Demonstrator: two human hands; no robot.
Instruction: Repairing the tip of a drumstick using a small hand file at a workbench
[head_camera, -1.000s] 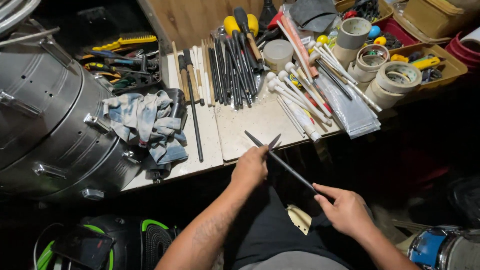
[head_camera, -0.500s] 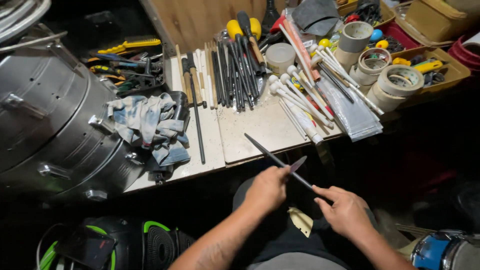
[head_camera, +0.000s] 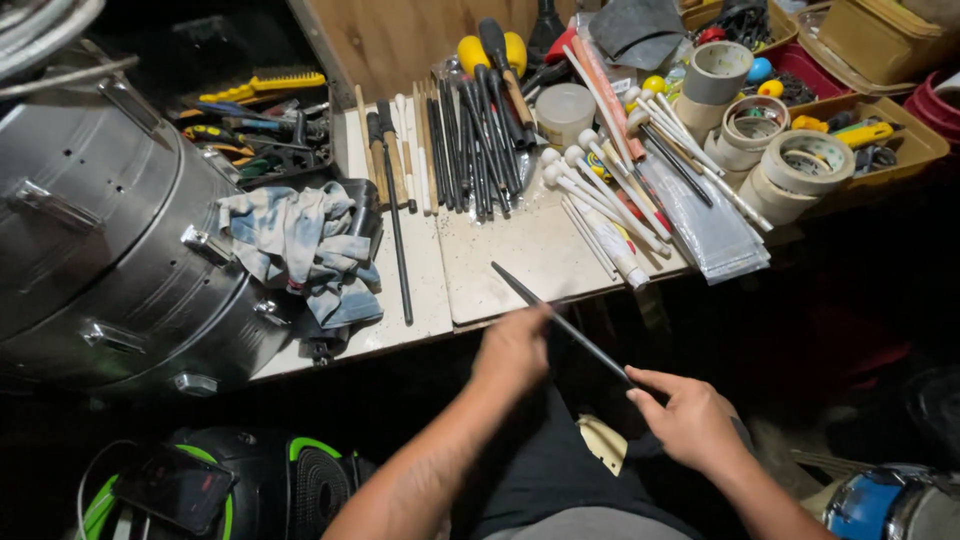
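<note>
A long, thin dark rod (head_camera: 565, 325) runs on a slant from its pointed far tip, which lies over the near edge of the pale work board (head_camera: 520, 255), down toward the person's lap. It is slim, straight and nearly black, with a dull sheen along its length. The right hand (head_camera: 690, 420) grips the near end, fingers wrapped about it and thumb pointing along the shaft. The left hand (head_camera: 512, 350) sits at the rod's middle, blurred, its fingers curled over the rod (whether it clamps the rod or something small against it, I cannot tell).

On the work board, beyond the rod's tip, lie white-headed mallets (head_camera: 590, 185) in a fan, and to their left a row of dark-handled tools (head_camera: 480, 150). At the board's right edge sits a flat clear plastic sleeve (head_camera: 715, 225), long and rectangular. Just right of the board stand rolls of tape (head_camera: 800, 170), cream and round, stacked beside a tan tray (head_camera: 900, 140). At the board's left side lies a crumpled blue-grey rag (head_camera: 300, 245), and past it a shiny metal drum shell (head_camera: 110, 260).
</note>
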